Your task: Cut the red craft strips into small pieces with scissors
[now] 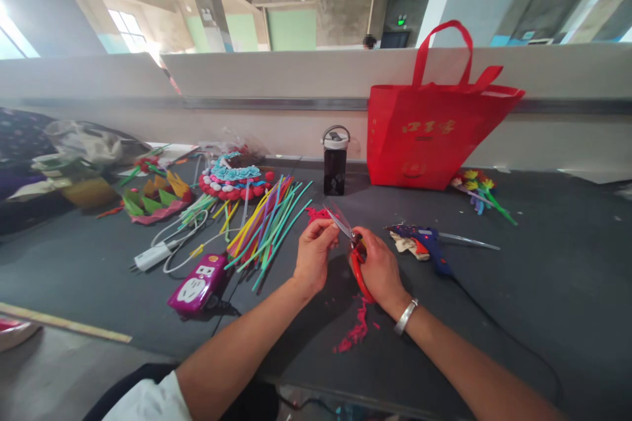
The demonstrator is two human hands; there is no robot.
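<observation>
In my right hand is a pair of scissors with red handles, its blades pointing up and to the left. My left hand is closed in a pinch close to the blades. Whatever its fingertips hold is too small to make out. Behind the hands lies a pile of red scraps. More red fuzzy clippings are scattered on the dark table below the scissors.
Left of my hands lie colourful pipe cleaners, a purple power strip and a white plug adapter. A bottle and red bag stand behind. Rightward rests a blue glue gun, its cord trailing forward.
</observation>
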